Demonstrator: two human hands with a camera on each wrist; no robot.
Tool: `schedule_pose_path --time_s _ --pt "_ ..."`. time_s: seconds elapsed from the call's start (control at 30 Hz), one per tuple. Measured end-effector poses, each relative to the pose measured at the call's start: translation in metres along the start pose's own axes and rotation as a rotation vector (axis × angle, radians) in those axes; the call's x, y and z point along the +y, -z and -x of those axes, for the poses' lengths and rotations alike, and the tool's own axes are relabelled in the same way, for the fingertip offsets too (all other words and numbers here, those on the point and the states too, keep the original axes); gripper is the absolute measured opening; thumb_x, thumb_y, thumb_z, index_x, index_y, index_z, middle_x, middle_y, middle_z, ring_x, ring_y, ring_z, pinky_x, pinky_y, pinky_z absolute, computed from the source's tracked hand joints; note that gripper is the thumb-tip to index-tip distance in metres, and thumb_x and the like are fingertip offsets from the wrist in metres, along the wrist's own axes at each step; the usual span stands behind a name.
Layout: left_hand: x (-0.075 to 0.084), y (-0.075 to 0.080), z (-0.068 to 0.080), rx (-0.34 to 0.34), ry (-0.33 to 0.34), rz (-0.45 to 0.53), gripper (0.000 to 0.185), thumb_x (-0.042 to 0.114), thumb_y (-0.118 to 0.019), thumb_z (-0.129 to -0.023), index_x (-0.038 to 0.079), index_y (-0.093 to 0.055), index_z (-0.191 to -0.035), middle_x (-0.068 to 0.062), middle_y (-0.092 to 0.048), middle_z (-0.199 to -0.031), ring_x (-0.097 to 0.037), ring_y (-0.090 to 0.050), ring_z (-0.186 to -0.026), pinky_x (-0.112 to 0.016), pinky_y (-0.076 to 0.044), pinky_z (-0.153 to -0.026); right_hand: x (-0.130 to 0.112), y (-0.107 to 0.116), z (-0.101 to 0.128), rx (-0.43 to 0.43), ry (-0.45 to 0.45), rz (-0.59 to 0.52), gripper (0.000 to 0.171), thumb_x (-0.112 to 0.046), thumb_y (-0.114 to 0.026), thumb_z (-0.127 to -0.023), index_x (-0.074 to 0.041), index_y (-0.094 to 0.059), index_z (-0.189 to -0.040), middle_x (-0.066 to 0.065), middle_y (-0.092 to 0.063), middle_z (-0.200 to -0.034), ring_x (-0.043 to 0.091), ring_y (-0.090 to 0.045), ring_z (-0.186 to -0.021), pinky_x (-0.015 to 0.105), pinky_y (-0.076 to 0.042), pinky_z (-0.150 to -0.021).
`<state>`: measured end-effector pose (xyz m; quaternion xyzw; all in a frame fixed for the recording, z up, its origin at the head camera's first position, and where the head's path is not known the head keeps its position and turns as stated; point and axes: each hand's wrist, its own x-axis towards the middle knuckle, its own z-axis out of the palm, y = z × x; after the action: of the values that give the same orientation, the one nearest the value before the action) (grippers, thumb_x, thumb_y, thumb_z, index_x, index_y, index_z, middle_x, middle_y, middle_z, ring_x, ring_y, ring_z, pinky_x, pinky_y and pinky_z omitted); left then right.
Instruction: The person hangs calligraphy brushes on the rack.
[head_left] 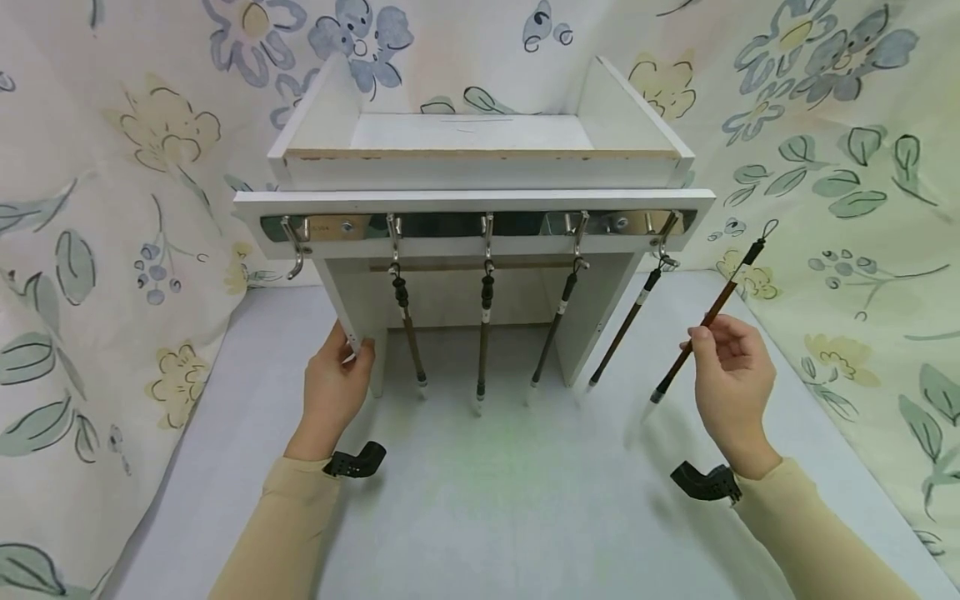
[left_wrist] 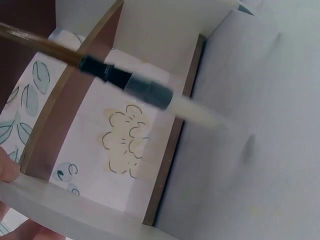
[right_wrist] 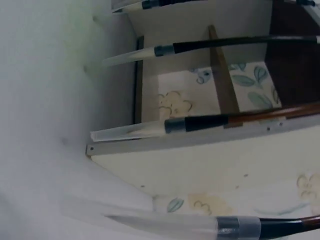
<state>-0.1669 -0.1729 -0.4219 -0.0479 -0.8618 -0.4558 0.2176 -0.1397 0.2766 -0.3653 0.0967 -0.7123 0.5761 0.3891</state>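
Brushes (head_left: 483, 329): four hanging, one held (head_left: 708, 315).

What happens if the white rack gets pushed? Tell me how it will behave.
The white rack probably tips more readily than it slides: it stands tall on narrow side panels. The left hand grips one panel, likely steadying it. The four hanging brushes dangle from loops on hooks, so they would probably swing.

No text, label, brand, number or sign can be read in any of the three views. The metal hook rail (head_left: 480, 225) on the white rack (head_left: 480, 171) carries a small pale mark near its left end, too small and blurred to make out as lettering.
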Motion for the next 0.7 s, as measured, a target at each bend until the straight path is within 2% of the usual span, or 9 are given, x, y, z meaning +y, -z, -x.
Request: schedule_pose_path --time_s 0.2,0.33,0.7 --pt "0.001 -0.001 0.000 -0.008 0.014 0.005 0.047 0.023 -0.053 -0.099 0.023 -0.044 -0.145 -0.018 -0.056 -0.133 -0.038 -0.062 -0.108 -0.050 -0.057 -0.077 -0.007 -0.008 0.000 0.048 0.154 -0.101 0.022 0.011 -0.059 -0.086 0.022 -0.055 -0.105 0.022 -0.060 -0.087 0.019 -0.064 -0.071 0.022 -0.054 -0.071" --pt "0.000 -0.001 0.000 -0.011 0.015 0.001 0.047 0.024 -0.053 -0.099 0.023 -0.044 -0.145 -0.018 -0.055 -0.134 -0.039 -0.061 -0.109 -0.050 -0.056 -0.078 -0.015 -0.015 0.002 0.048 0.221 -0.099 0.022 0.011 -0.060 -0.084 0.022 -0.055 -0.103 0.024 -0.060 -0.086 0.018 -0.065 -0.072 0.022 -0.054 -0.073" --pt "0.002 0.001 0.001 -0.016 0.011 0.003 0.047 0.022 -0.052 -0.100 0.020 -0.044 -0.145 -0.018 -0.054 -0.136 -0.040 -0.059 -0.112 -0.049 -0.056 -0.080 -0.046 -0.043 0.008 -0.001 0.317 -0.137 0.021 0.008 -0.060 -0.085 0.023 -0.055 -0.099 0.020 -0.062 -0.083 0.016 -0.065 -0.075 0.022 -0.053 -0.075"
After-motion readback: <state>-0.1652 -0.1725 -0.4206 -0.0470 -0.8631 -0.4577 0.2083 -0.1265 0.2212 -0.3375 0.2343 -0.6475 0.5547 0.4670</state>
